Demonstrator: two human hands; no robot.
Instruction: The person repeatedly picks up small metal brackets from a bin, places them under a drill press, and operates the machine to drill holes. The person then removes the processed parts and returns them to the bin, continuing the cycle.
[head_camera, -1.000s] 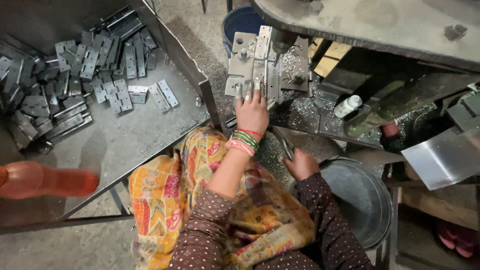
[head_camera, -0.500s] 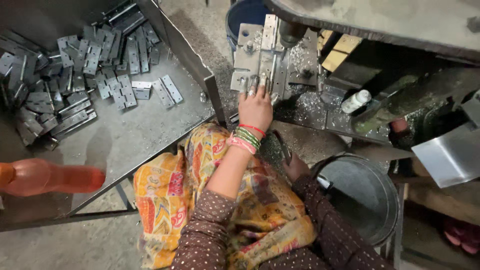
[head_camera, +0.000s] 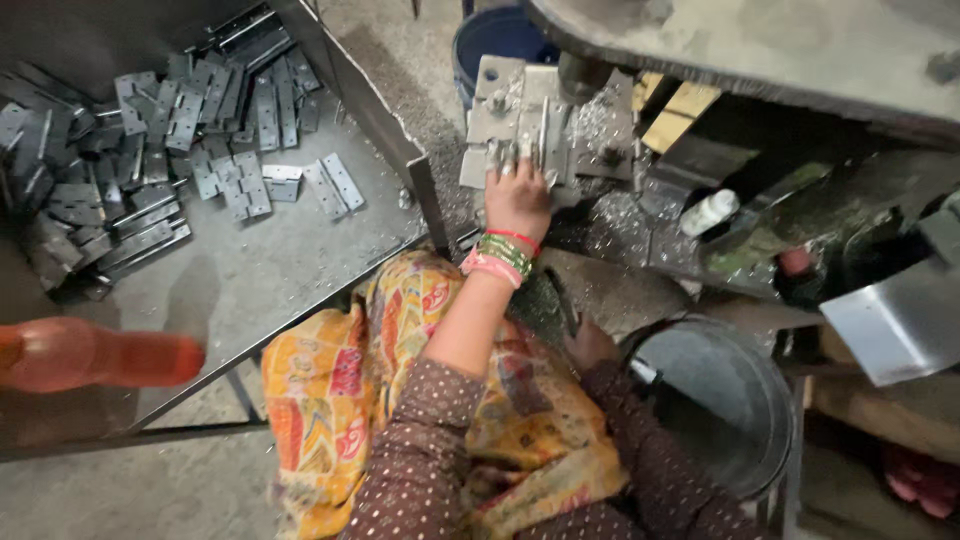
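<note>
Grey steel hinge plates (head_camera: 150, 160), a big loose pile, fill the far-left corner of the sheet-metal tray (head_camera: 290, 290); a few strays lie flat toward the tray's right edge, one opened hinge (head_camera: 330, 187) well apart from the heap. Judging by the pile, most of the stock is not yet through the machine. Orange plastic bottle (head_camera: 95, 358) lies blurred at the near-left edge of the tray.

Centre: left hand (head_camera: 518, 198) reaches forward, fingers (head_camera: 505, 170) spread and pressed down on a hinge plate sitting in the steel jig (head_camera: 545, 130) under the drill spindle (head_camera: 578, 75). Hand is flat on the part, holding it down rather than wrapped around it. So one piece is seated in the fixture and looks mid-operation. Metal swarf covers the press counter (head_camera: 620, 225) around the jig, thickest just right of it.

Right hand (head_camera: 590, 345) is low by the lap, near the rim of the round steel tub (head_camera: 740, 400); it seems closed on a dark thin handle or lever, but half hidden by the sleeve, so can't tell what or how firmly. Tub interior is dark; can't see finished parts in it.

Further right: small white bottle (head_camera: 708, 212) lying on the press counter, a bent sheet-metal guard (head_camera: 900, 320) at the right edge, wooden blocks (head_camera: 675, 105) behind the jig. A blue bucket (head_camera: 500, 40) stands on the floor beyond the jig.

Room: dim workshop, concrete floor, gritty and chip-strewn, heavy machine body overhead at top right.
</note>
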